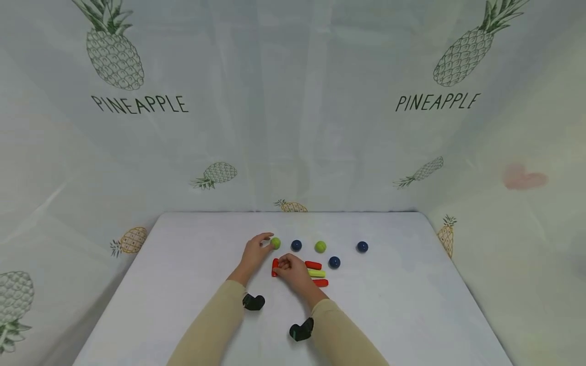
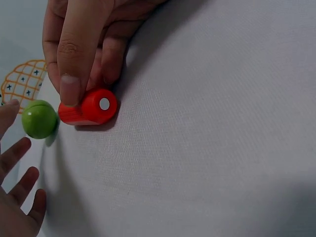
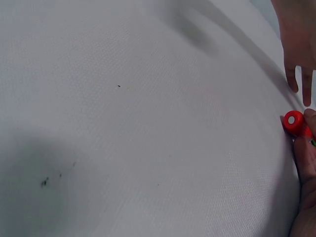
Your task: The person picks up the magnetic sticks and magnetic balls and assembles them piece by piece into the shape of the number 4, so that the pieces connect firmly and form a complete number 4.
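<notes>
My right hand pinches a short red rod that lies on the white table, thumb on its side. A pale round spot marks the rod's near end. Beside a green ball is my left hand, its fingers spread and extended; in the left wrist view the ball shows a small gap from these fingers. That ball sits just past the red rod's far end. In the right wrist view, the rod shows at the right edge, partly hidden by the right hand.
Right of the hands lie two more red rods and a yellow-green rod, partly hidden by the right hand. Dark blue balls and another green ball are on the white table. A pineapple-print cloth hangs behind.
</notes>
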A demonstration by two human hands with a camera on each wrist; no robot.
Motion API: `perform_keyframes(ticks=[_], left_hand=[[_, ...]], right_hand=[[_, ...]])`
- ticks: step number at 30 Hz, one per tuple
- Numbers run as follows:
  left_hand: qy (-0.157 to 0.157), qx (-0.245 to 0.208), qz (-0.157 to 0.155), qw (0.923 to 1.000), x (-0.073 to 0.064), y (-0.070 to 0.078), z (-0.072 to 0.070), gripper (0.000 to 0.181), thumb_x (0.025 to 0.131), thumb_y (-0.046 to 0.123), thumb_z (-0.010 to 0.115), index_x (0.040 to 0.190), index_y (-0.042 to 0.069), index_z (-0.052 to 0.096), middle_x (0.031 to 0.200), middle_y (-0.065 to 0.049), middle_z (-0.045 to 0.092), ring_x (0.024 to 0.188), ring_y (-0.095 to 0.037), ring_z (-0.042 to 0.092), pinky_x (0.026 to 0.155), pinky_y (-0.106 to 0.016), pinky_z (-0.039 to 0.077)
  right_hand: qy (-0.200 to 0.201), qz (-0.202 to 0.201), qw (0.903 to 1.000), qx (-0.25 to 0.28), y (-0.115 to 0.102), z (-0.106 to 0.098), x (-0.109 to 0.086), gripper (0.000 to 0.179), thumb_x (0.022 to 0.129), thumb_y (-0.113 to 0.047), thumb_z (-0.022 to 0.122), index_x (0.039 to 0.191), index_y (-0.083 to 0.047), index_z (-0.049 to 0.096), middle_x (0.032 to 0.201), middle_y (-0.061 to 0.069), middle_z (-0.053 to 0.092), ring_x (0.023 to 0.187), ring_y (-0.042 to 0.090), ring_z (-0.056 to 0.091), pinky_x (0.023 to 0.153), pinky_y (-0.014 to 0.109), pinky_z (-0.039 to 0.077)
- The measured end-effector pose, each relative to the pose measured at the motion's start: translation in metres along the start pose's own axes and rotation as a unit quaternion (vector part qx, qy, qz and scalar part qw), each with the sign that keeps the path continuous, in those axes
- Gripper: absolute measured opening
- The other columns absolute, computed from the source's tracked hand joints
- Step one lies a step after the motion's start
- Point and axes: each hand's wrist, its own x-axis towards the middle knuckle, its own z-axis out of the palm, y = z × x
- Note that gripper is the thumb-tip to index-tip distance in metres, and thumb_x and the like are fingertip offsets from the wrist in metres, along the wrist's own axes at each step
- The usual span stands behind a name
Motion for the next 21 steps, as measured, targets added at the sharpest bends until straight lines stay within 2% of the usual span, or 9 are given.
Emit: perform_keyframes(ticks=[4,10,17,21], left_hand=[[-0.009,-0.002,-0.003,1.0000,0.0026,0.0004,0.0056,0.036,0.092,0.019,0.068,0.126,0.008,0.063,0.120,-0.015,0.062,0.113,-0.036,0.056,0.094,-0.050,0.044],[0.002,0.005,-0.024,0.9997,0.0038,0.0023,0.0089,0.034,0.090,0.016,0.071,0.123,0.010,0.066,0.117,-0.013,0.064,0.110,-0.035,0.057,0.093,-0.049,0.045],[0.002,0.026,-0.007,0.9996,0.0052,0.0040,0.0099,0.033,0.088,0.015,0.073,0.119,0.007,0.068,0.113,-0.014,0.066,0.104,-0.033,0.059,0.088,-0.048,0.047],[0.004,0.023,-0.019,0.9995,0.0067,0.0040,0.0098,0.031,0.089,0.018,0.073,0.118,0.009,0.068,0.113,-0.013,0.066,0.102,-0.031,0.059,0.087,-0.047,0.047]], right_hand=[[0.003,0.001,1.0000,-0.005,0.0001,-0.0008,-0.0032,0.020,0.086,-0.014,0.076,0.100,-0.009,0.064,0.083,-0.003,0.060,0.073,0.012,0.056,0.068,0.024,0.049],[-0.005,0.009,0.9999,0.009,0.0008,-0.0002,-0.0048,0.020,0.087,-0.014,0.075,0.101,-0.009,0.063,0.084,-0.003,0.060,0.074,0.012,0.056,0.069,0.023,0.049],[0.001,0.007,0.9999,0.007,0.0012,-0.0001,-0.0022,0.020,0.086,-0.015,0.076,0.100,-0.009,0.063,0.083,-0.003,0.060,0.073,0.013,0.055,0.068,0.023,0.049],[0.000,0.011,0.9999,0.004,-0.0001,-0.0002,0.0002,0.019,0.086,-0.016,0.075,0.100,-0.010,0.063,0.083,-0.003,0.060,0.073,0.013,0.055,0.067,0.024,0.049]])
